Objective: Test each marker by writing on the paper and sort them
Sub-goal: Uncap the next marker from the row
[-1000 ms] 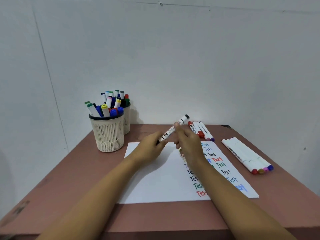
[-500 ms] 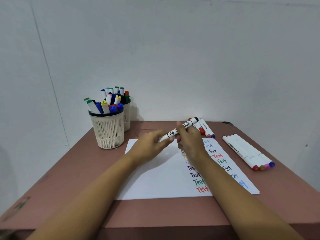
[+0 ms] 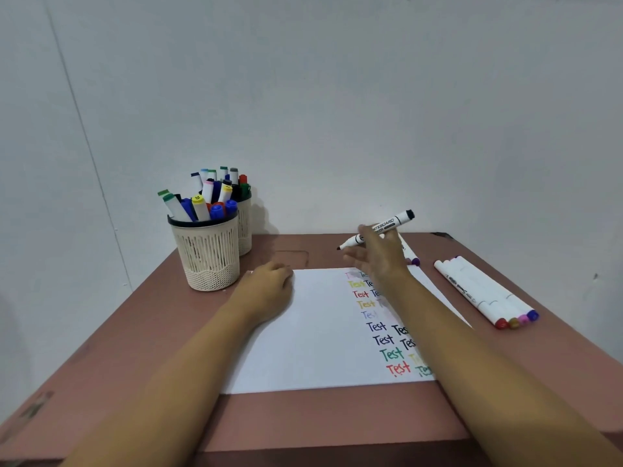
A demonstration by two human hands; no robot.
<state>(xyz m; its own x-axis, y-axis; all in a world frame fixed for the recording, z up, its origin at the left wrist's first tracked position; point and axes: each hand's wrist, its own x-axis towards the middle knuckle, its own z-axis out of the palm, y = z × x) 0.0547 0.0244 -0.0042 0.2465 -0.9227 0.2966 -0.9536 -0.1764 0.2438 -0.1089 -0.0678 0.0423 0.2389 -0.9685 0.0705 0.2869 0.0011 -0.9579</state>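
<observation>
plain white wall behind your reddish-brown table [image 3: 313, 419]. your right hand [image 3: 379, 261] pinches one uncapped white whiteboard marker [image 3: 377, 229], raised above the white paper sheet [image 3: 313, 332] with its coloured "test" words. your left hand [image 3: 266, 291] rests curled on the paper's far-left corner; whether it grips anything, you cannot tell. two cream mesh cups [image 3: 207, 254] stand left, full of markers. four white markers [image 3: 485, 293] lie right.

A white whiteboard marker [image 3: 381, 230] hangs uncapped and tilted above the far edge of the paper [image 3: 313, 332], tip pointing left. The paper lies flat, with coloured "Test" words down its right side. Four capped white markers [image 3: 485, 293] lie side by side to its right.
</observation>
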